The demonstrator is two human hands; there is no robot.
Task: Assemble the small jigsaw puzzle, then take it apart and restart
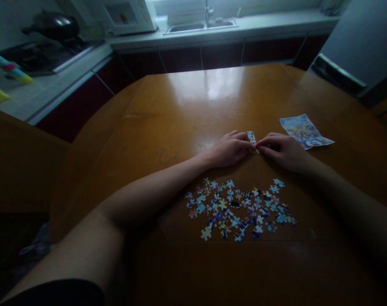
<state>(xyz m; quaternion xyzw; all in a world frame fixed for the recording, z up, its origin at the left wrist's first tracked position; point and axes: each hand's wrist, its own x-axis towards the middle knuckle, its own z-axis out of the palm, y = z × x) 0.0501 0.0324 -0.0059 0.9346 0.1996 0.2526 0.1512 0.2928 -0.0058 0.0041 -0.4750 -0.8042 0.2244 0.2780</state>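
A narrow strip of joined jigsaw puzzle pieces [251,136] lies on the wooden table between my two hands. My left hand [229,149] rests at the strip's left side, its fingers curled and the tips gripping the edge. From the right, my right hand [284,151] meets the strip's lower end with thumb and forefinger pinched together. The small puzzle piece in that pinch is mostly hidden by the fingertips. Closer to me, many loose puzzle pieces [223,204] are scattered, in blue, white, yellow and dark colours.
A creased picture sheet [305,131] lies beyond my right hand. The wooden table [180,106] has rounded far corners. Behind it run a counter with a sink [201,27], a microwave [125,17] and, at left, a stove with a dark pan [55,25]. A fridge stands at right.
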